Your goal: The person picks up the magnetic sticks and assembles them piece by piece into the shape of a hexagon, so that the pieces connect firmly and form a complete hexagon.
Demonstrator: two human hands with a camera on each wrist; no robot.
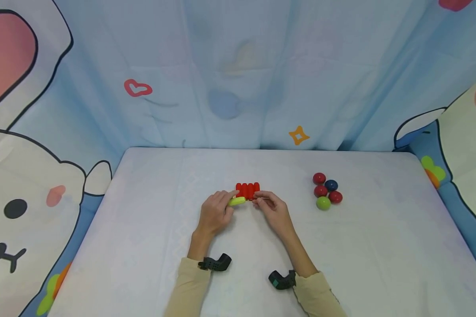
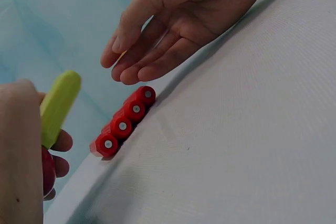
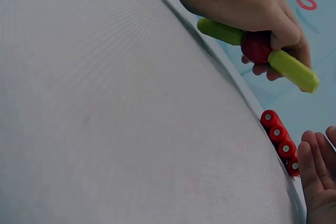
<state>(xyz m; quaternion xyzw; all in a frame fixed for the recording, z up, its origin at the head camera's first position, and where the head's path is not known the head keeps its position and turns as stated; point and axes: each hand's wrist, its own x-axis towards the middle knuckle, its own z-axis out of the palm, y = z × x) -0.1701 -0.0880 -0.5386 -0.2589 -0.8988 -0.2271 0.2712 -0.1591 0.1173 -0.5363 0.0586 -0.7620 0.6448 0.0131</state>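
Observation:
My left hand (image 1: 215, 213) grips a red ball (image 3: 255, 47) with a yellow-green stick (image 3: 294, 71) on one side and a second yellow-green stick (image 3: 220, 31) on the other. In the head view, only part of one of these sticks shows by the fingers. Several red sticks (image 1: 247, 191) lie side by side on the table beyond the hands, with silver discs in their near ends. Close to the right end of that row is my right hand (image 1: 275, 213). Its fingers are nearly straight in the left wrist view, and no object shows in its grasp.
To the right on the white-covered table (image 1: 381, 246) sits a cluster of loose balls: several red balls (image 1: 320, 190), a blue ball (image 1: 331, 185) and a green ball (image 1: 323, 203). A blue printed curtain (image 1: 238, 88) hangs behind the table's far edge.

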